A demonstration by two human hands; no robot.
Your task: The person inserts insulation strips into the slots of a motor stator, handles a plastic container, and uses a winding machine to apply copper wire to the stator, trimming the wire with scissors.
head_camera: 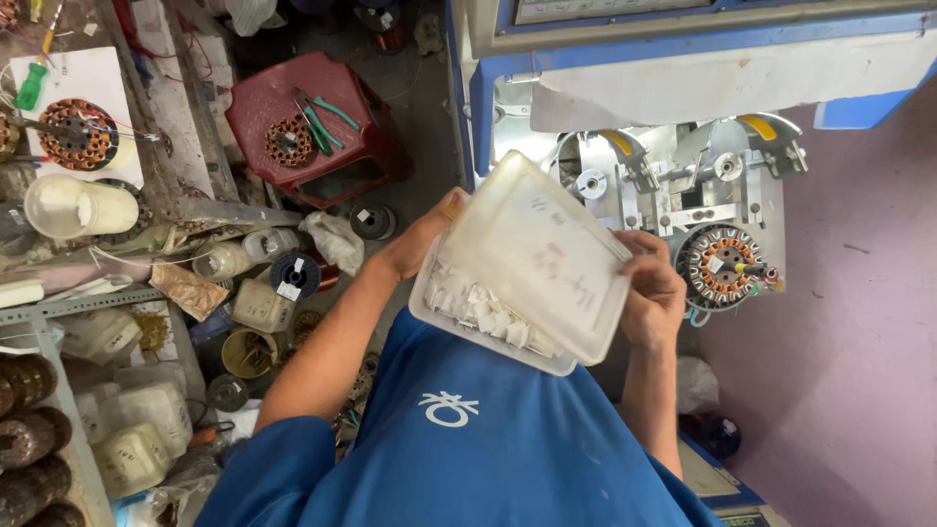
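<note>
The person in the blue shirt holds a translucent plastic container (522,263) up in front of the chest, tilted, between both hands. The left hand (425,239) is closed on its upper left edge, thumb on the rim; the right hand (652,293) is wrapped round the right side. Small white paper pieces (478,307) lie heaped along its lower edge. Just beyond stands a winding machine (673,166) with a copper-wound stator (722,265). A red stool (312,127) carries green-handled pliers (322,122).

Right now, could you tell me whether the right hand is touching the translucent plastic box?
Touching. The head view shows the right hand gripping the edge of the translucent plastic box, fingers wrapped against its side.
</note>
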